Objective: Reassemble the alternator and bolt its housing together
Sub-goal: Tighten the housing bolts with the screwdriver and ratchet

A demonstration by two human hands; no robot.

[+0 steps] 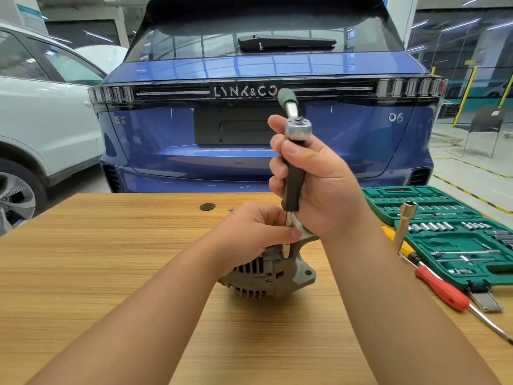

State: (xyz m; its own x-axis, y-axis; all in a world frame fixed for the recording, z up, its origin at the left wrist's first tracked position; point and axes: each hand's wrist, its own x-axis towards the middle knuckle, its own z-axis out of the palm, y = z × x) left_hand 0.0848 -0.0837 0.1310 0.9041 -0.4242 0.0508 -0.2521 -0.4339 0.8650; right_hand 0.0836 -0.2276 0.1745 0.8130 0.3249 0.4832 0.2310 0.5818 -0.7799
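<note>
A grey cast alternator (273,275) with cooling slots and mounting lugs lies on the wooden table (111,259). A socket driver with a black handle (293,179) stands upright on its housing, with a ratchet head (298,128) and green-tipped lever fitted on top. My right hand (313,182) grips the black handle. My left hand (255,234) rests on the alternator and pinches the driver's steel shaft (288,220) near its lower end. The bolt under the socket is hidden.
An open green socket set case (455,234) lies at the right. Beside it are a red-handled screwdriver (441,289), a yellow-handled tool (394,236) and a long tube socket (405,220). A small bolt (231,210) lies near a round table hole (207,207). A blue car (249,140) stands behind.
</note>
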